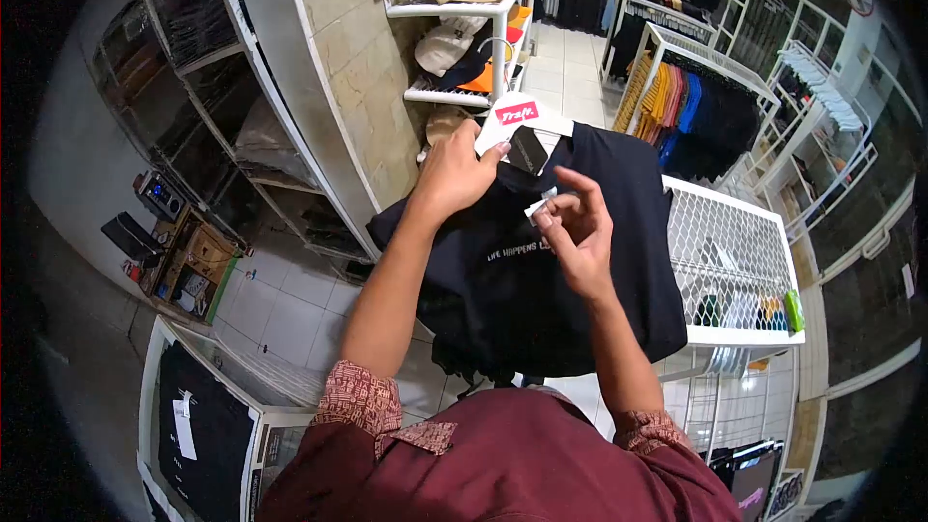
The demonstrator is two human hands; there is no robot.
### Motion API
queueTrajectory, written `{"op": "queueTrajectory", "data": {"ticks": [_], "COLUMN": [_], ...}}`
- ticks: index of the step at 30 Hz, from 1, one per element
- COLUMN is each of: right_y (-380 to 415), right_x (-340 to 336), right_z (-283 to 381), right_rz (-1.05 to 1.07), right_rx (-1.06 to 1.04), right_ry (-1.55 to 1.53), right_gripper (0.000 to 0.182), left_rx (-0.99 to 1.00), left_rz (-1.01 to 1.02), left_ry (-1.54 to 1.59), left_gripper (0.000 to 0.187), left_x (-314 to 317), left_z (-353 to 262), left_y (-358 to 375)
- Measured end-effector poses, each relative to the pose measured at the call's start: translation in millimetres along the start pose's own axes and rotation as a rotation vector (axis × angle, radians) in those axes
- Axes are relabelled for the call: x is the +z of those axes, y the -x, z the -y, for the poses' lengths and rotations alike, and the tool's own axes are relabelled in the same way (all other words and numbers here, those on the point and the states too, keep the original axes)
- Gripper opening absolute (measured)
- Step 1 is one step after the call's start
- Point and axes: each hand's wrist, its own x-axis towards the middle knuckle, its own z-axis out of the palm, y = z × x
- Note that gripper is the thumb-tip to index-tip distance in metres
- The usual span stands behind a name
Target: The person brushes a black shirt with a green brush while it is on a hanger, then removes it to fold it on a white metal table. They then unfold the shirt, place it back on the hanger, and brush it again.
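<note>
A black T-shirt (483, 295) with small white lettering, beginning "LIFE HAPPENS", is spread in front of me at waist height. At its collar is a white hanger (556, 122) with a red logo label. My left hand (456, 172) is closed on the hanger's left side, thumb in front. A dark tag (529, 149) shows inside the neck opening. Just below the collar, my right hand (582, 237) pinches a small white tag (535, 211) between thumb and a finger. Its other fingers are curled or raised. Part of the lettering is hidden behind this hand.
A white mesh-topped rack (730, 256) stands to the right, with a green packet (794, 311) at its corner. Ahead, a white shelf (454, 10) holds several caps. Clothes racks (691, 101) stand farther back. At lower left is a case with black shirts (198, 425).
</note>
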Motion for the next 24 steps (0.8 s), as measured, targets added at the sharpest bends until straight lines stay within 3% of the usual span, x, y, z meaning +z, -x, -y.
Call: {"op": "queueTrajectory", "data": {"ticks": [2,4,6,12,14,16,18,19,20,22,24], "right_y": [9.4,8.9,3.2,-13.1,-15.2,-23.5,-32.5,-26.4,-23.9,-17.5,-4.3], "right_x": [-4.9,-16.6,-19.3,-31.5,-26.5,-34.6,-35.5,-43.6,-35.5,-58.3,-68.4], "right_z": [-10.8,-21.9,-21.7,-29.9,-31.3,-41.4,-34.9,-24.9,-0.6,-18.0,-7.7], "right_rz": [-0.105,-0.215,-0.248,-0.366,-0.509,-0.541,-0.613,-0.521,-0.509,-0.252,-0.033], "right_rx": [0.065,0.276,0.288,0.244,0.172,0.138,0.226,0.432,0.485,0.432,0.32], "right_ry": [0.01,0.03,0.065,0.401,0.253,0.299,-0.144,-0.218,-0.197,-0.039,0.205], "right_gripper": [0.045,0.035,0.024,0.032,0.034,0.032,0.028,0.033,0.025,0.025,0.028], "left_rx": [0.008,0.023,0.007,0.106,0.124,0.14,0.191,0.188,0.132,0.077,0.2], "left_rz": [-0.002,0.018,0.065,0.038,0.038,0.024,-0.002,-0.007,0.006,0.003,-0.156], "left_ry": [-0.012,0.048,0.044,0.067,0.076,0.088,0.087,0.085,0.048,0.011,-0.047], "left_gripper": [0.045,0.047,0.049,0.05,0.048,0.047,0.044,0.044,0.042,0.04,0.035], "left_x": [6.9,15.4,19.1,38.5,42.1,44.2,42.3,40.2,33.3,25.1,15.9], "left_z": [5.4,10.3,6.4,10.3,10.5,9.0,4.7,1.5,-9.0,-13.6,-14.1], "left_y": [-3.3,-6.1,-5.4,-2.5,1.7,5.1,12.0,15.4,20.0,24.5,26.1]}}
